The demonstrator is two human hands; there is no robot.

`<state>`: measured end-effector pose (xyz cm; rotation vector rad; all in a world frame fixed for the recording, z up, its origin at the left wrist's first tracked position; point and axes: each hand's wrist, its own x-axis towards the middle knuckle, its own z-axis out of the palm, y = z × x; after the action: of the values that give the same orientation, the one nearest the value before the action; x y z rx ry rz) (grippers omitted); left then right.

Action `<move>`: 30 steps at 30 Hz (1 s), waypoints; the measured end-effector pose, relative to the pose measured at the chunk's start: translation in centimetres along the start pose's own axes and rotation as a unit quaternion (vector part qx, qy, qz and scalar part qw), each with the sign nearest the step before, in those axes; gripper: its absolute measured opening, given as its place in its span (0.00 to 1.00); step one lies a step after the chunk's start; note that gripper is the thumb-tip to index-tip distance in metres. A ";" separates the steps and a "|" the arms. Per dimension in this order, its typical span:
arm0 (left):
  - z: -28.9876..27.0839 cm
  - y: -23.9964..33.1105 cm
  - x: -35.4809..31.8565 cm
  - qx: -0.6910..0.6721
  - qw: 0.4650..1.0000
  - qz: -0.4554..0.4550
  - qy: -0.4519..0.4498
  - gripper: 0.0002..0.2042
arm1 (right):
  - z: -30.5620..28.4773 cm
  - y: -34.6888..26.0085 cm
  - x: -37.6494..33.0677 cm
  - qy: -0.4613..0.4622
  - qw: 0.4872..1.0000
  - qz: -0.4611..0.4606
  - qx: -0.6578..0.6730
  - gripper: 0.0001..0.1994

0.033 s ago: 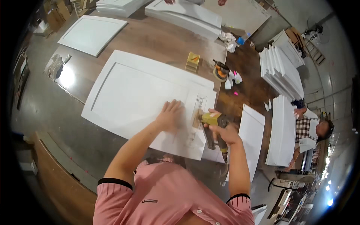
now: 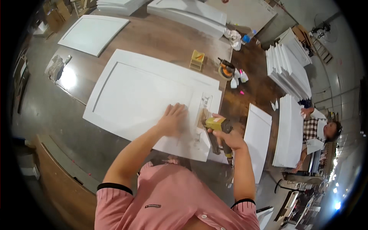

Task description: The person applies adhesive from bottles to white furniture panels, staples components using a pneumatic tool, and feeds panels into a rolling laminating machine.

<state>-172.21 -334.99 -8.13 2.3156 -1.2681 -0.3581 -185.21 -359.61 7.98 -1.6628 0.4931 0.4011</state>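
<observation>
A large white framed panel (image 2: 134, 92) lies in front of me on the table. My left hand (image 2: 174, 117) rests flat on its lower middle, fingers stretched out. In my right hand (image 2: 233, 138) is a yellow-green nail gun (image 2: 218, 124), gripped by its handle at the panel's right end. Its nose points left, against or very near a small tan piece (image 2: 201, 117) on the panel; exact contact cannot be made out. Dark marks (image 2: 206, 101) show on the panel just beyond that piece. Part of the gun's handle is hidden by my fingers.
Beyond the panel are a yellow holder (image 2: 197, 60), an orange-black sander (image 2: 226, 69) and small white bottles (image 2: 239, 78). A narrow white panel (image 2: 257, 140) lies to my right. Stacked white panels (image 2: 289, 132) stand further right, beside a person in a checked garment (image 2: 311, 129).
The view has shifted very slightly. At the top edge, another person's hand seen earlier has left the picture. My hands and the nail gun keep nearly the same places on the panel.
</observation>
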 end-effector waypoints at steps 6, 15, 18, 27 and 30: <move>-0.7 1.9 -5.0 -0.019 0.999 0.017 -0.027 0.44 | 4.2 2.6 -2.6 -0.051 0.993 0.105 0.011 0.36; -0.4 1.2 -5.1 -0.051 0.998 0.030 0.017 0.44 | 6.1 2.7 -1.5 -0.059 0.992 0.102 -0.054 0.32; -0.4 1.3 -5.0 -0.053 0.998 0.033 0.025 0.44 | 5.9 3.7 -1.2 -0.054 0.992 0.094 -0.058 0.34; -1.0 2.0 -5.5 -0.014 0.998 0.037 0.046 0.39 | -1.3 7.1 -3.4 0.220 0.969 0.029 0.110 0.39; -1.0 3.1 -5.1 -0.007 0.998 0.036 0.043 0.37 | -2.8 14.6 0.4 0.430 0.885 -0.049 -0.174 0.37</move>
<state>-176.75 -331.86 -5.67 2.2424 -1.3002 -0.2399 -192.68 -364.05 -4.04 -2.1737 1.0242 -0.3909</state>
